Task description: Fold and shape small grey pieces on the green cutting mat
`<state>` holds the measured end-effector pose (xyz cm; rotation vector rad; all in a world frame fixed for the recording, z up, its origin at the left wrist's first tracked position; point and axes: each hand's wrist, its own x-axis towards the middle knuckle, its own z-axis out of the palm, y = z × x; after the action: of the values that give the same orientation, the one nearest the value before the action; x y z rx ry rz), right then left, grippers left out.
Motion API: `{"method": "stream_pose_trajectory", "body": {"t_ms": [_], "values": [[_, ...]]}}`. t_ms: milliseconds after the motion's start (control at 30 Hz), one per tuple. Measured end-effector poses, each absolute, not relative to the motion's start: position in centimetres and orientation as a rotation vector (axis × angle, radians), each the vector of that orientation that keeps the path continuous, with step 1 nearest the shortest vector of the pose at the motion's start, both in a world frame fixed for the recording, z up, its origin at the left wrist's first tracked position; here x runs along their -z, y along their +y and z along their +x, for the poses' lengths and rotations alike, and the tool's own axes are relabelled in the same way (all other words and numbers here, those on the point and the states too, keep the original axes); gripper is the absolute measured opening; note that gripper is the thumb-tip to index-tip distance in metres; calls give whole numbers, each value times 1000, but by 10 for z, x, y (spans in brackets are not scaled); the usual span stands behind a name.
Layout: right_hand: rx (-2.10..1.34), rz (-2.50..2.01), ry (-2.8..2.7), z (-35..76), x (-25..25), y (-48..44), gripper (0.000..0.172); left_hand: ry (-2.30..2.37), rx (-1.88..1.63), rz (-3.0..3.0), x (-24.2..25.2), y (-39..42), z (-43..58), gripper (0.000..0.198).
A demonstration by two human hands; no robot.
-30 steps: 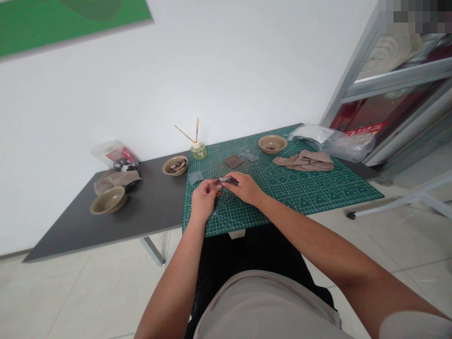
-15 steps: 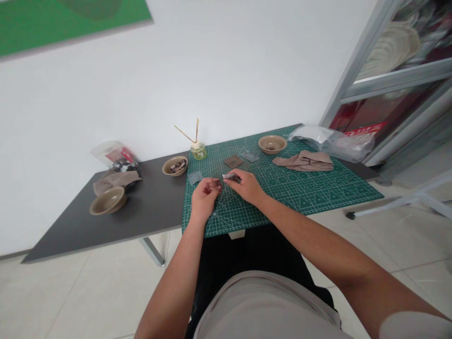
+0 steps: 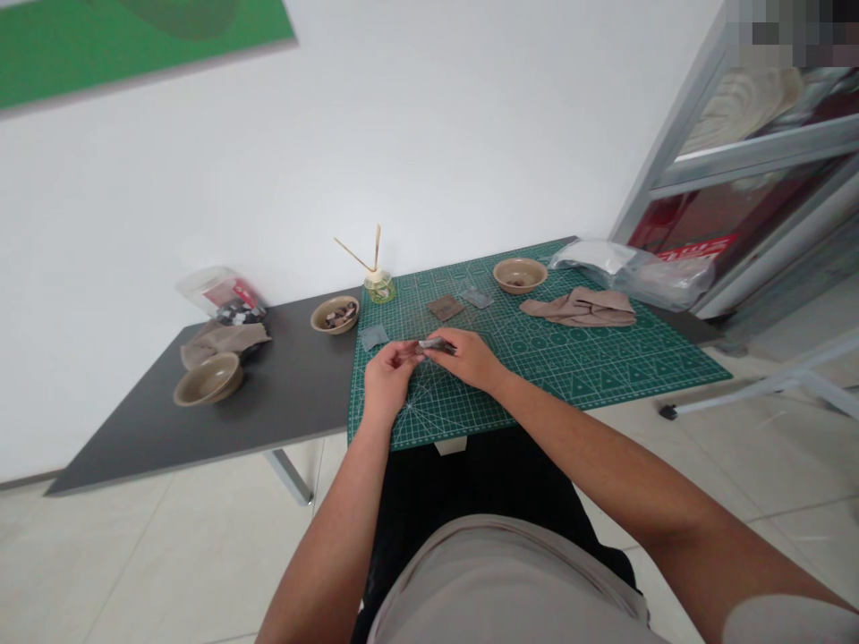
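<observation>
Over the green cutting mat, my two hands meet at the fingertips. My right hand grips a small, thin grey piece with a pale edge, perhaps folded sandpaper. The fingers of my left hand are closed in a pinch against its left end; anything small inside them is hidden. Just beyond the hands lie a brown square and a grey square, both flat on the mat. Another grey square rests near the mat's left edge, close to my left hand.
A bowl of small brown pieces stands left of the mat, near a reed diffuser. Another bowl, a crumpled brown cloth and a plastic bag lie right. Far left are a tilted bowl, cloth and clear container.
My hands have come together: the left fingertips, apart from the grey piece before, now meet its end. The view has shifted very slightly.
</observation>
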<state>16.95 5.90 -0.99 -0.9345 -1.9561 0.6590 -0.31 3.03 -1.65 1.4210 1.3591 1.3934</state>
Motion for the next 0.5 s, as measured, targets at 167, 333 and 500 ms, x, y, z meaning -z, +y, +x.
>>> {"method": "stream_pose_trajectory", "body": {"t_ms": [167,333,500], "values": [[-676,-912,-1957,171,11,60,9,1381,-1364,1401,22,33,-7,26],[-638,-935,-1966,170,11,59,10,1419,-1332,1425,19,33,-7,22],[-611,-902,-2033,169,11,58,9,1453,-1345,1420,14,31,-6,21]]}}
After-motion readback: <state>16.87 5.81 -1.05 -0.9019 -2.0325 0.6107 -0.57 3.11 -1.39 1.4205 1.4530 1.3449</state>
